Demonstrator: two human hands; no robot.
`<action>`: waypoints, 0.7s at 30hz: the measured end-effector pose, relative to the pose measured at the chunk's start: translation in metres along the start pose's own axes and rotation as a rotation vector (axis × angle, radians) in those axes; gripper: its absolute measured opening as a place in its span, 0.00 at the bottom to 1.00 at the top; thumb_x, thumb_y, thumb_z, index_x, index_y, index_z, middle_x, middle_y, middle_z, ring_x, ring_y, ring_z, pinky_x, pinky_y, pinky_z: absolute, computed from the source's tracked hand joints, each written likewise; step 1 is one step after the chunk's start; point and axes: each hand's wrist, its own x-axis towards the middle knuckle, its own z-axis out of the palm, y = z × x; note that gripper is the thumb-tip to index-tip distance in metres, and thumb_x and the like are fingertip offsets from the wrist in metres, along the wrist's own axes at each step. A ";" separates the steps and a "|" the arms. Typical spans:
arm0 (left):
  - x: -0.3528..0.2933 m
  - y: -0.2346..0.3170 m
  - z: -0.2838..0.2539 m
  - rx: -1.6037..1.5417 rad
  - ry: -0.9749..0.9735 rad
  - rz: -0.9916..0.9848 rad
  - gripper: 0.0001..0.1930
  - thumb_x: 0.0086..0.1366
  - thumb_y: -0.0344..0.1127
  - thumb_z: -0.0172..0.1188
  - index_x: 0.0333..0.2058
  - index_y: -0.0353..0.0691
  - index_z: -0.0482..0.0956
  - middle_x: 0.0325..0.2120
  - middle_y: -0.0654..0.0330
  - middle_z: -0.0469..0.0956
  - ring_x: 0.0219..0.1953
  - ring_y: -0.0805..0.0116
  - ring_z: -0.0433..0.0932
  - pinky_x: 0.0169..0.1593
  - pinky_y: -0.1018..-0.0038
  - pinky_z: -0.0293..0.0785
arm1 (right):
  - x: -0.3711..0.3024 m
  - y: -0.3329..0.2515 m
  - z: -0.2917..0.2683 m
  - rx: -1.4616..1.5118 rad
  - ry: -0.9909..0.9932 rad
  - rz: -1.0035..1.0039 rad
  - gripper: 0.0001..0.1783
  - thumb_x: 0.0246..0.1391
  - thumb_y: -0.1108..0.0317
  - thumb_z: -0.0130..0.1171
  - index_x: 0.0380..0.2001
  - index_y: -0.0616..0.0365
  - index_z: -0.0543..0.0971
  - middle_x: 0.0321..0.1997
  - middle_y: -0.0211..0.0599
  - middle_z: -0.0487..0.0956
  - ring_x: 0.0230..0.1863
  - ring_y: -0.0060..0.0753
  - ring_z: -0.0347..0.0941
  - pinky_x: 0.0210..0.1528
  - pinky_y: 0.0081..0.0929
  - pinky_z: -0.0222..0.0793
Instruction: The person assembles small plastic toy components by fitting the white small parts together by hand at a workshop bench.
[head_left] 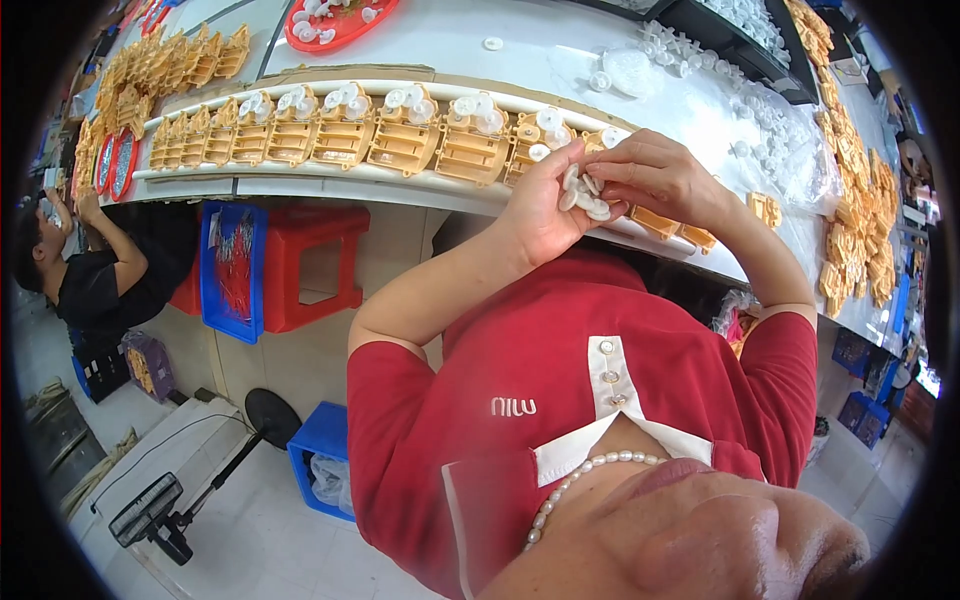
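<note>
My left hand is cupped palm up and closed round a small pile of white plastic gears. Over that pile, my right hand has its fingers bent and pinched together at the gears; what sits between the fingertips is mostly hidden. Both hands are above the front of a row of yellow plastic housings that stand side by side on a long white rail. Several housings in the middle of the row carry white and clear gears; those at the left end show none.
A red tray of white parts lies at the back. Loose clear parts and a black bin are to the right. Yellow housings pile up at right and left. A co-worker sits left, past a red stool.
</note>
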 end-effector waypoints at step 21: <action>-0.085 0.048 -0.030 0.082 0.097 0.069 0.25 0.68 0.43 0.43 0.55 0.30 0.61 0.52 0.44 0.66 0.56 0.51 0.66 0.57 0.58 0.65 | 0.098 0.026 0.034 0.263 -0.103 0.344 0.12 0.43 0.71 0.61 0.35 0.56 0.77 0.39 0.35 0.74 0.46 0.34 0.69 0.53 0.30 0.63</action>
